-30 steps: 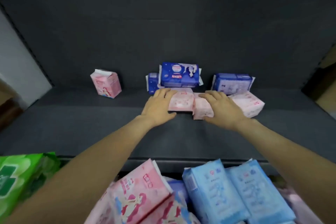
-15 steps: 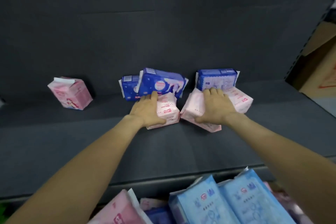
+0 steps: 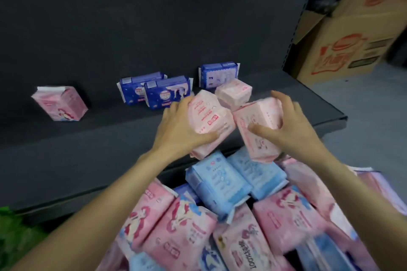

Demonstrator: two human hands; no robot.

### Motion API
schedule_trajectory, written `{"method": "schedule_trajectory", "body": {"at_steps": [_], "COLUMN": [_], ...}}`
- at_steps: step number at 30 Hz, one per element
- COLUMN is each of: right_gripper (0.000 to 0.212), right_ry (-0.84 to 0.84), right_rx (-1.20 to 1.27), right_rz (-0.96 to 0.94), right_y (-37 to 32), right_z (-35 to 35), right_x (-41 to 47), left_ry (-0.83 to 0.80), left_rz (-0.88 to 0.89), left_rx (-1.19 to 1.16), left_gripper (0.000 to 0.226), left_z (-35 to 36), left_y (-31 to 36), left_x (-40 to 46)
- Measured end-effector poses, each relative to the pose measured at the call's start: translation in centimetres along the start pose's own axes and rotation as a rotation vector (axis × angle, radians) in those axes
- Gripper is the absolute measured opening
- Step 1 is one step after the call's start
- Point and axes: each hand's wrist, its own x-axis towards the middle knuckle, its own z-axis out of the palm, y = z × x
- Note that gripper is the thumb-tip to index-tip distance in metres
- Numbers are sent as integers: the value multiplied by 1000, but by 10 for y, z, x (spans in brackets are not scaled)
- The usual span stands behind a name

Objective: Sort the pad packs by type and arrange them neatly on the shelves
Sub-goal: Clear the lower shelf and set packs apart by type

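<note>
On the dark shelf [image 3: 92, 152] a lone pink carton-like pack [image 3: 60, 103] stands far left, well apart from two dark blue packs [image 3: 154, 91] side by side at the back, with a third dark blue pack [image 3: 219, 73] further right behind a pale pink pack [image 3: 233, 92] lying on the shelf. The left hand [image 3: 182, 130] grasps one pale pink pad pack [image 3: 209, 125], thumb under its near edge and fingers curled round the far side; the right hand [image 3: 288, 125] likewise grasps a second pale pink pack [image 3: 257, 130], thumb across its face. Both packs are lifted and tilted, their inner corners touching or nearly so, just in front of the lying pink one. To do this step well, I judge the two should be squared up, turned the same way and set down flush beside their matching pink pack, clear of the blue row, without squeezing the soft wrappers. Below, the heap of light blue packs [image 3: 233, 180] and pink printed packs [image 3: 176, 222] is cut off by the frame edge. Print is too blurred to read, the green thing at the lower left corner is unclear, and the cardboard box [image 3: 352, 35] on the right is partly out of view.
</note>
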Motion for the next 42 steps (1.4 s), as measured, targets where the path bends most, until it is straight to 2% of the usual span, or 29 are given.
{"method": "schedule_trajectory", "body": {"at_steps": [4, 6, 9, 11, 13, 14, 16, 18, 19, 22, 26, 29, 33, 36, 39, 42], "right_gripper": [89, 91, 91, 81, 67, 62, 57, 58, 59, 54, 42, 40, 40, 41, 55, 74], "right_ry": [145, 218, 277, 265, 226, 168, -59, -276, -315, -262, -180, -186, -203, -190, -252, -305], "right_rx": [-121, -134, 35, 118, 34, -71, -320, -457, -474, -467, -255, -214, -291, -348, -447, -711], "right_rz": [64, 77, 75, 43, -38, -87, -109, -9, 33, 12, -71, -172, -272, -344, -398, -535], "right_y": [24, 39, 59, 65, 67, 69, 79, 90, 94, 94, 81, 67, 52, 44, 42, 41], "right_z": [-34, -48, -60, -61, -53, -46, -30, -19, -17, -21, -35, -43, -45, -36, -17, 9], "right_x": [-26, -28, -24, -19, -17, -15, -9, -5, -4, -4, -3, 5, 42, 86, 135, 177], "left_ry": [-49, -176, -461, -581, -628, -621, -553, -432, -365, -243, -235, -192, -110, -40, 1, 54], "left_rz": [222, 342, 565, 617, 579, 552, 470, 344, 280, 206, 252, 282, 269, 249, 202, 156], "left_rx": [97, 175, 358, 335, 235, 182, 79, 2, -11, 24, 39, 48, 49, 139, 255, 373], "left_gripper": [101, 102, 98, 95, 85, 79, 73, 74, 75, 73, 61, 49, 39, 33, 38, 51], "left_z": [23, 36, 59, 72, 78, 79, 81, 84, 85, 85, 81, 76, 63, 49, 33, 19], "left_y": [47, 58, 62, 69, 74, 74, 69, 63, 62, 61, 60, 59, 46, 23, -6, -35], "left_x": [-9, -14, -27, -34, -36, -36, -38, -45, -49, -54, -51, -44, -19, 11, 48, 87]}}
